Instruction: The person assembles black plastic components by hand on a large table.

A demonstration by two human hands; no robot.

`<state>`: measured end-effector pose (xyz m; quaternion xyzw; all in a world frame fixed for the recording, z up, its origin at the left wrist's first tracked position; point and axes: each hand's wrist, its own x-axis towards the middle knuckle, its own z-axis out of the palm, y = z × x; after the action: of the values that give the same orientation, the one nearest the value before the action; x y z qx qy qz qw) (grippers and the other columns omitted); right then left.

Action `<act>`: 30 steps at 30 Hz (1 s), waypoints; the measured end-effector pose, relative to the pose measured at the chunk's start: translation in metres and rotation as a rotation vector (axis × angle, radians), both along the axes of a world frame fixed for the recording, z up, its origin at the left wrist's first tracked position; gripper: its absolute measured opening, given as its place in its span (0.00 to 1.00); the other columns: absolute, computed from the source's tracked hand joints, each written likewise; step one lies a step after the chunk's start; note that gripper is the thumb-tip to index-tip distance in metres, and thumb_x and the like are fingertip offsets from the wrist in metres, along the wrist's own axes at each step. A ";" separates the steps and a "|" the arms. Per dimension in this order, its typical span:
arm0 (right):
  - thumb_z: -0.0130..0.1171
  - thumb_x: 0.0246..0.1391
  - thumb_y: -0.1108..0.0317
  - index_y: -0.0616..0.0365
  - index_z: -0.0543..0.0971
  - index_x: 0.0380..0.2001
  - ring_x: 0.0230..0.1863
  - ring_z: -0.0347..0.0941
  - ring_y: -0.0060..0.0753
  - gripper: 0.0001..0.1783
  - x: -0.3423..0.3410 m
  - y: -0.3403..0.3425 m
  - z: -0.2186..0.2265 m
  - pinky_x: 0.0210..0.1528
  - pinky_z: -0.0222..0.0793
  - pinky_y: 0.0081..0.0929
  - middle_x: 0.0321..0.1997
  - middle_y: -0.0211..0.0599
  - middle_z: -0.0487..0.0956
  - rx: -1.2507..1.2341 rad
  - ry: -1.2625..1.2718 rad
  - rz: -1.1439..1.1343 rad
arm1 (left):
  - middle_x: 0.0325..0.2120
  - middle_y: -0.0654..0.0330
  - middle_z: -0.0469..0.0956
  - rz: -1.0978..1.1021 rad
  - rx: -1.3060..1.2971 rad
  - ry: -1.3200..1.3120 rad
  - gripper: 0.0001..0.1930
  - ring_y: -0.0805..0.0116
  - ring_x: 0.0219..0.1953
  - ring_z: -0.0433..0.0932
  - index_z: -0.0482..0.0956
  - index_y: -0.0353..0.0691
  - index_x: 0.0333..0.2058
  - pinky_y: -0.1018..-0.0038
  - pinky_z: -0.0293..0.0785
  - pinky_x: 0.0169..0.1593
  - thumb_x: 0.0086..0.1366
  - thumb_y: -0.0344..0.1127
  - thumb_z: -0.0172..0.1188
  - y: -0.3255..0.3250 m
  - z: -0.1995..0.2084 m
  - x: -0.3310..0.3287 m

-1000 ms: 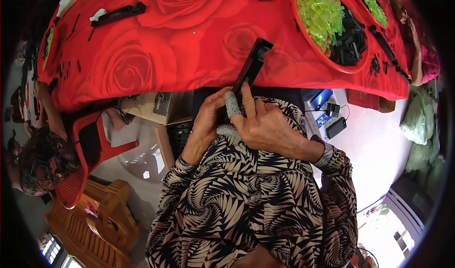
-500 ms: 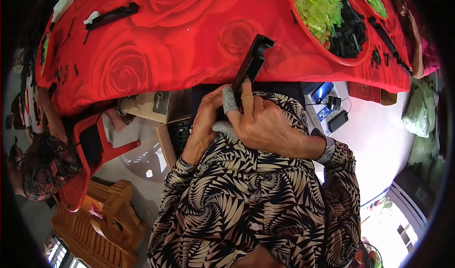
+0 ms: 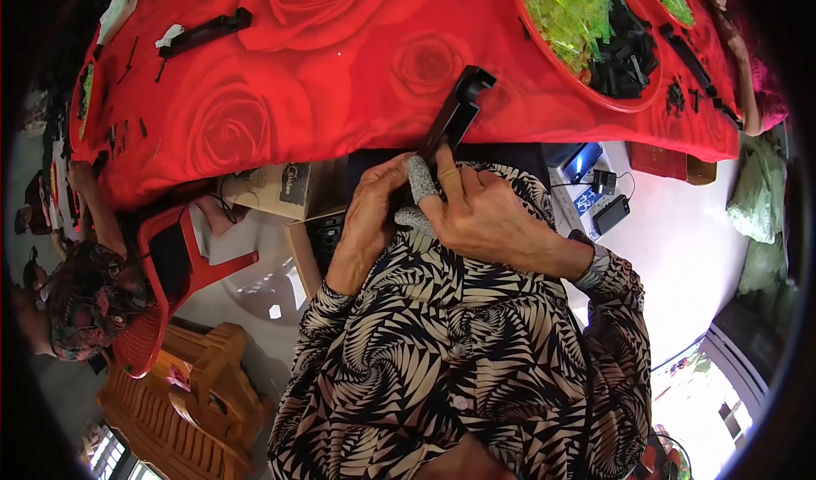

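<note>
A long black plastic part (image 3: 461,110) with a hooked end tilts up and away from my lap, over the near edge of the red tablecloth. My left hand (image 3: 368,217) is closed around its lower end, which the fingers mostly hide. Pressing against the part from the other side is my right hand (image 3: 480,214), with a finger laid along its inner channel. Grey knitted sleeves cover some fingertips of my right hand. Whether a small piece sits under those fingers I cannot tell.
A red basin (image 3: 586,106) of clear yellow-green and black pieces stands at the right. Another black part (image 3: 204,34) lies far left on the rose-patterned tablecloth (image 3: 340,106). A cardboard box (image 3: 293,187) is under the table. Co-workers sit left and right, one by a red chair (image 3: 195,251).
The view has shifted slightly. Both hands and the black part stay together in nearly the same place, with my right fingers moved a little against it.
</note>
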<state>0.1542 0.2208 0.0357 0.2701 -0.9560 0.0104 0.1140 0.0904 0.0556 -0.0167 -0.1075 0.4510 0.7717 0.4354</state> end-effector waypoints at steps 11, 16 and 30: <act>0.54 0.47 0.66 0.73 0.75 0.35 0.17 0.72 0.31 0.18 0.001 -0.002 -0.012 0.15 0.69 0.24 0.36 0.73 0.76 -0.134 0.016 0.005 | 0.34 0.62 0.79 -0.029 -0.077 -0.001 0.13 0.74 0.33 0.78 0.76 0.33 0.45 0.79 0.75 0.41 0.66 0.29 0.48 0.002 0.004 0.001; 0.54 0.46 0.66 0.71 0.75 0.32 0.17 0.73 0.31 0.15 0.004 -0.004 -0.012 0.16 0.70 0.26 0.36 0.73 0.76 -0.143 0.045 -0.006 | 0.36 0.65 0.79 -0.059 -0.030 0.039 0.12 0.78 0.37 0.75 0.78 0.34 0.44 0.81 0.71 0.44 0.68 0.29 0.46 -0.003 0.002 0.001; 0.56 0.41 0.67 0.69 0.74 0.32 0.21 0.74 0.35 0.16 0.008 0.006 -0.009 0.18 0.72 0.26 0.41 0.73 0.76 -0.204 0.025 -0.089 | 0.31 0.69 0.79 -0.009 -0.151 0.088 0.14 0.83 0.28 0.71 0.79 0.36 0.45 0.84 0.64 0.25 0.71 0.36 0.49 0.007 0.011 0.008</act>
<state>0.1618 0.2264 0.0266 0.2146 -0.9595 0.0995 0.1533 0.0981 0.0629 -0.0057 -0.1039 0.5272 0.7374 0.4094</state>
